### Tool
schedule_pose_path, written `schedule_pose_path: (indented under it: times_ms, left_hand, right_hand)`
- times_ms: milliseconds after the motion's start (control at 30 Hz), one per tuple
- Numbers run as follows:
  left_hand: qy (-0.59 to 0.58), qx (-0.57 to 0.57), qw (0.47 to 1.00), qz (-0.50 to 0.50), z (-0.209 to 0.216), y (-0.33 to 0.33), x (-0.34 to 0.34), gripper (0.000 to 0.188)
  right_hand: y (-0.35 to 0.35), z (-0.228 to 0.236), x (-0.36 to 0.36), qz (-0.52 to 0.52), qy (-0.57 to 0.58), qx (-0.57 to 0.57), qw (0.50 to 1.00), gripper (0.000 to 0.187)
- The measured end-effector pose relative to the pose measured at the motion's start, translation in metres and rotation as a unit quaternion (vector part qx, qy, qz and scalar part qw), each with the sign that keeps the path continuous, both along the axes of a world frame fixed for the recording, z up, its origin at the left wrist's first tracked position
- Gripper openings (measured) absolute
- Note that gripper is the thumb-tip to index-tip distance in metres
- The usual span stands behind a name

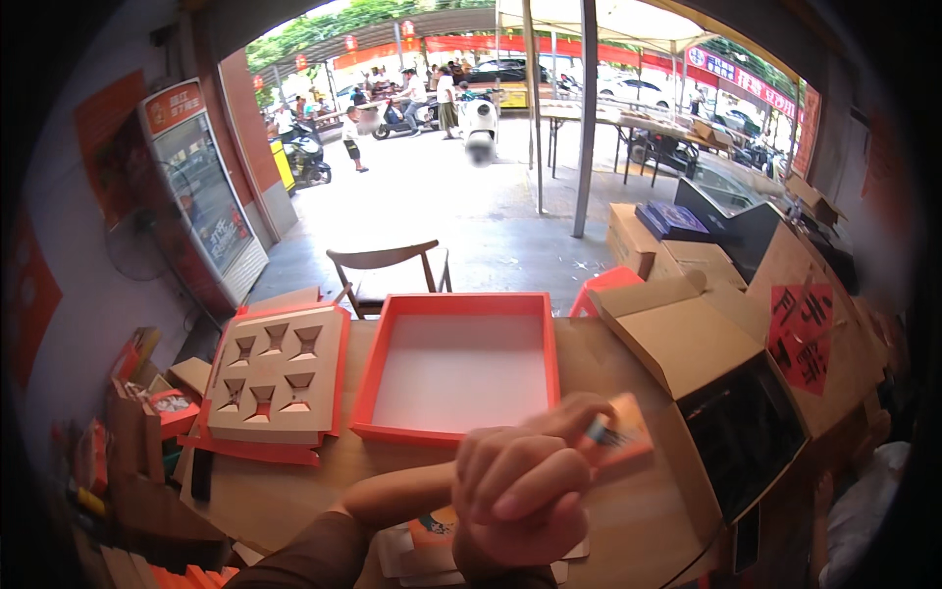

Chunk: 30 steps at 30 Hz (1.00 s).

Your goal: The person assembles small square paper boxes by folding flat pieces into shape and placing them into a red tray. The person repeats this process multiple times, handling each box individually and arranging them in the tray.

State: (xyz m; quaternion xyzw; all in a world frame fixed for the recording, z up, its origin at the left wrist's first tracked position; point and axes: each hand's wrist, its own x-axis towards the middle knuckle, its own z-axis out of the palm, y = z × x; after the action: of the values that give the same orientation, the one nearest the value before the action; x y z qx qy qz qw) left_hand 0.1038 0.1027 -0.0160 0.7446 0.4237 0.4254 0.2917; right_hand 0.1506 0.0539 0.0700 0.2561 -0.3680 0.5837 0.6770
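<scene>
My left forearm crosses to the right behind my right hand. My left hand [569,417], partly covered and blurred, has its fingers at the near-left edge of a small orange box [628,432] and appears to grip it; a teal and white patch shows by the fingertips. My right hand [520,481] is raised in front with its fingers curled into a fist; whatever may be inside is hidden. Beyond the hands lies a large shallow red box [368,388] with a pale inside. Below my right wrist, an orange printed piece [432,527] lies on the table, partly covered.
A cardboard insert with several cut-outs [265,393] rests in a red tray at the left. At the right stands an opened brown carton [638,324] with a dark inside. A wooden chair [392,265] is across the table [677,520]. Packaging [177,412] is piled far left.
</scene>
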Motion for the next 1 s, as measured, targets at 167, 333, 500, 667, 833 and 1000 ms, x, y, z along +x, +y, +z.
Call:
schedule_pose_path:
  times_ms: [167, 333, 500, 667, 833, 1000]
  left_hand:
    - [-0.055, 0.17, 0.962, 0.207, 0.055, -0.049, -0.093, 0.067]
    - [-0.007, 0.361, 0.884, 0.297, 0.065, -0.096, -0.135, 0.071]
    - [0.241, 0.445, 0.786, 0.355, 0.082, -0.127, -0.142, 0.04]
    - [0.261, 0.505, 0.753, 0.332, 0.074, -0.144, -0.157, 0.038]
    - [0.196, 0.529, 0.747, 0.352, 0.057, -0.139, -0.153, 0.046]
    - [0.036, 0.469, 0.741, 0.478, 0.015, -0.129, -0.146, 0.085]
  right_hand:
    - [-0.001, 0.001, -0.014, -0.089, 0.038, -0.103, 0.99, 0.029]
    - [0.016, 0.004, -0.045, -0.354, -0.186, -0.079, 0.913, 0.036]
    - [0.021, 0.002, -0.063, -0.321, -0.383, 0.015, 0.866, 0.048]
    - [0.009, 0.0, -0.075, -0.269, -0.373, -0.005, 0.888, 0.046]
    - [0.002, -0.008, -0.082, -0.347, -0.222, 0.01, 0.911, 0.06]
    - [-0.008, -0.025, -0.096, -0.3, -0.116, 0.035, 0.946, 0.061]
